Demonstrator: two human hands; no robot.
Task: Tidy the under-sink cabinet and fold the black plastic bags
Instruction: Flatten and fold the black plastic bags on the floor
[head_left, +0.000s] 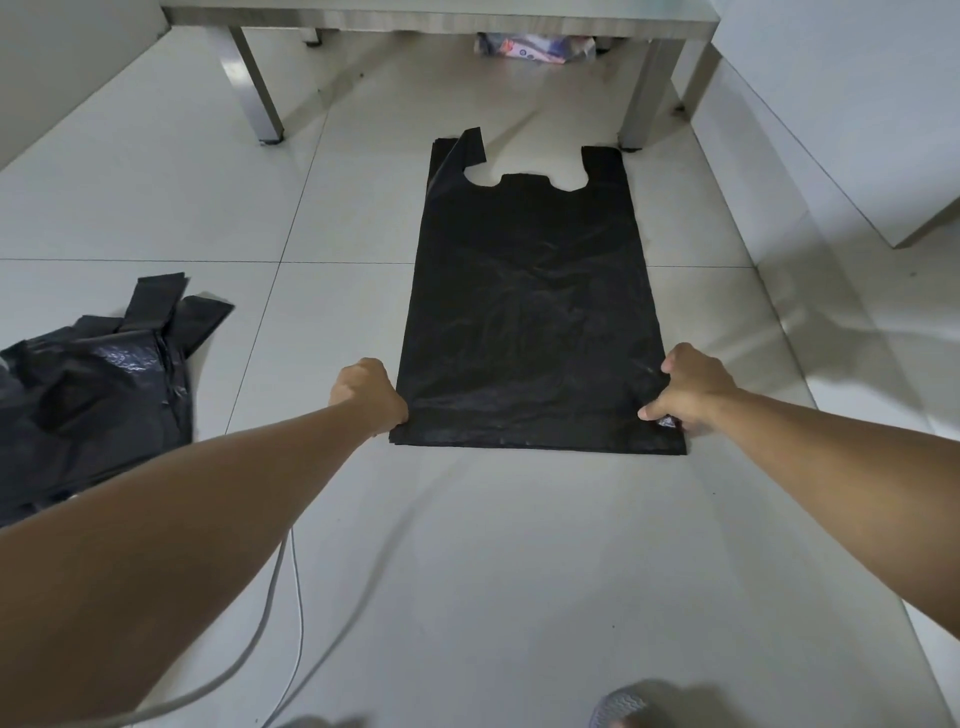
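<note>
Bag: black plastic bag (530, 312) flat on the floor (519, 571), long axis running away, handles far.
Left hand (370, 396): pinching near left corner.
Right hand (693, 392): apparently pinching near right corner.
Pile: crumpled bags (98, 384) left.

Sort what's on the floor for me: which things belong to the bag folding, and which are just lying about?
Belongs to the job:
- flat black plastic T-shirt bag, spread on the tiles
- crumpled heap of black plastic bags, at the left
- left hand and right hand, each gripping a near corner of the flat bag

Just lying about:
- grey and white cables
- colourful printed packet under the steel table
</note>
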